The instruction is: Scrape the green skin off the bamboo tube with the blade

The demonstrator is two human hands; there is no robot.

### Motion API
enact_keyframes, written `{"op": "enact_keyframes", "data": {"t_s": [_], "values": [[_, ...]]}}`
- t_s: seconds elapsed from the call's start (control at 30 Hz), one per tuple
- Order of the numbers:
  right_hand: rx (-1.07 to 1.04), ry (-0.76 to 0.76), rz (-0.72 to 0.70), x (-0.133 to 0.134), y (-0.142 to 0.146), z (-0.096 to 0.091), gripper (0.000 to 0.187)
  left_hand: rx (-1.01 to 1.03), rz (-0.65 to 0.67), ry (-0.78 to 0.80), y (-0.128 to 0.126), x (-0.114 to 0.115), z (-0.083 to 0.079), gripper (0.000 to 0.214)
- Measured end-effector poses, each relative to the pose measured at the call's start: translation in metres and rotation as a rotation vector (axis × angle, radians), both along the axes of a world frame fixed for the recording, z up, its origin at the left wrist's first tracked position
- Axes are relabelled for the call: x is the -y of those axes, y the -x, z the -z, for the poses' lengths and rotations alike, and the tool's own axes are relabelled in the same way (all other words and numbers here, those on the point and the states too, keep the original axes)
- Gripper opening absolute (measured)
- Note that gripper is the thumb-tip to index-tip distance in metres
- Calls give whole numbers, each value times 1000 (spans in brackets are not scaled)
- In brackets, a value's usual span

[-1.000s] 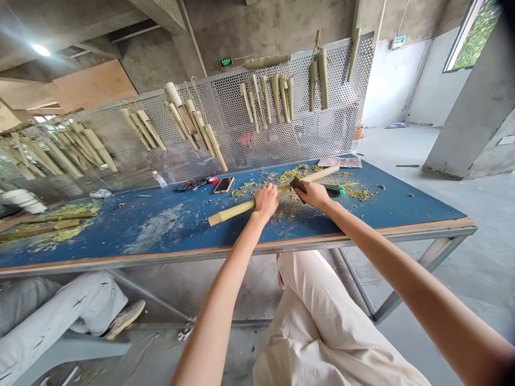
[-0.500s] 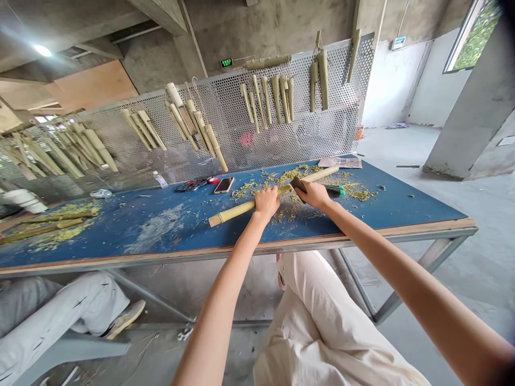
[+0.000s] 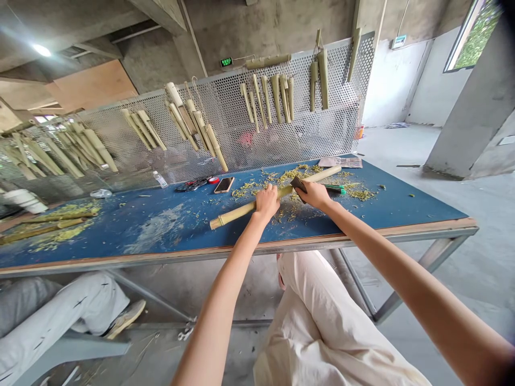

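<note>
Currently, left hand [image 3: 266,203] has fingers clenched around a bamboo pole [image 3: 237,212]; right hand [image 3: 316,194] has fingers grasping a dark scraper blade [image 3: 298,185] against it, over the blue desk [image 3: 169,241].

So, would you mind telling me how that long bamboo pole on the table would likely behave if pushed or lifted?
The bamboo pole looks stiff, since it lies straight under the left hand. Its cut end seems hollow, so it is probably light for its length. Being round on the flat blue table, it would likely roll if pushed sideways.
</note>
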State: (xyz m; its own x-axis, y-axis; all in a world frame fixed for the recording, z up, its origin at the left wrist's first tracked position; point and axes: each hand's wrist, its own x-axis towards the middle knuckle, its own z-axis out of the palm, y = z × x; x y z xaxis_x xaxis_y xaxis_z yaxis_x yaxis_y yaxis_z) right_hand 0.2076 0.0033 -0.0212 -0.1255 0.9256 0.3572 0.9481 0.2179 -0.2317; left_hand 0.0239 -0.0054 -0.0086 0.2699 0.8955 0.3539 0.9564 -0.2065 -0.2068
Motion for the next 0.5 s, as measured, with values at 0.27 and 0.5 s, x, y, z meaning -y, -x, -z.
{"op": "enact_keyframes", "data": {"t_s": [0.27,0.5], "values": [[18,10,-17,2,2,0,35,3,-43,49,-1,0,2,49],[34,13,23,-1,1,1,37,21,-36,67,-2,0,0,44]]}}
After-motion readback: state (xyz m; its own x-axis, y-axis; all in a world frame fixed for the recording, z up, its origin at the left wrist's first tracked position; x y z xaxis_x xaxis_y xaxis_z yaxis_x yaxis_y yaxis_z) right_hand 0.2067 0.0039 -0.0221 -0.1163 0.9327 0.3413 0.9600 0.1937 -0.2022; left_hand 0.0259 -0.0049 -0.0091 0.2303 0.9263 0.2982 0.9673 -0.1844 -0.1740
